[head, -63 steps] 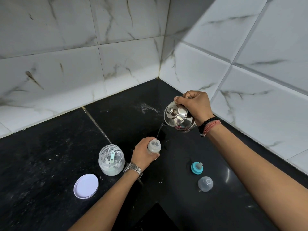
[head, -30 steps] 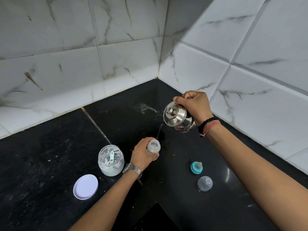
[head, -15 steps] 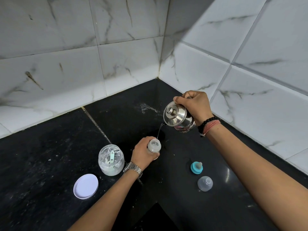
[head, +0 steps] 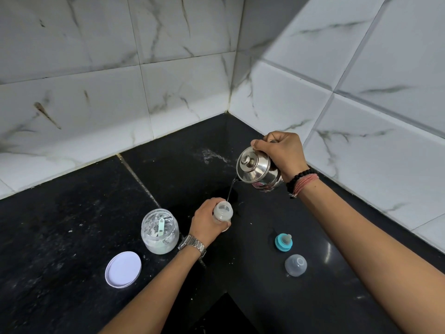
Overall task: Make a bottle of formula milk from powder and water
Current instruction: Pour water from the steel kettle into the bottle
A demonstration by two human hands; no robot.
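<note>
My left hand [head: 207, 220] grips a small translucent baby bottle [head: 223, 213] standing open on the black counter [head: 72, 225]. Above and to its right, my right hand [head: 281, 153] holds a lidded steel kettle [head: 257, 171] tilted toward the bottle. A thin stream of water [head: 230, 191] falls from the spout into the bottle's mouth. To the left stands an open glass jar of white powder [head: 160, 231] with a pale green scoop inside. The teal ring with teat [head: 284, 241] and the clear dome cap [head: 295, 265] lie on the counter to the right.
The jar's white lid [head: 123, 269] lies flat at the front left. White marble-tiled walls [head: 168, 80] meet in a corner behind the counter. The counter's inner front edge forms a notch at the bottom centre.
Almost nothing differs: both hands keep their places, the kettle stays tilted and the water keeps running into the bottle.
</note>
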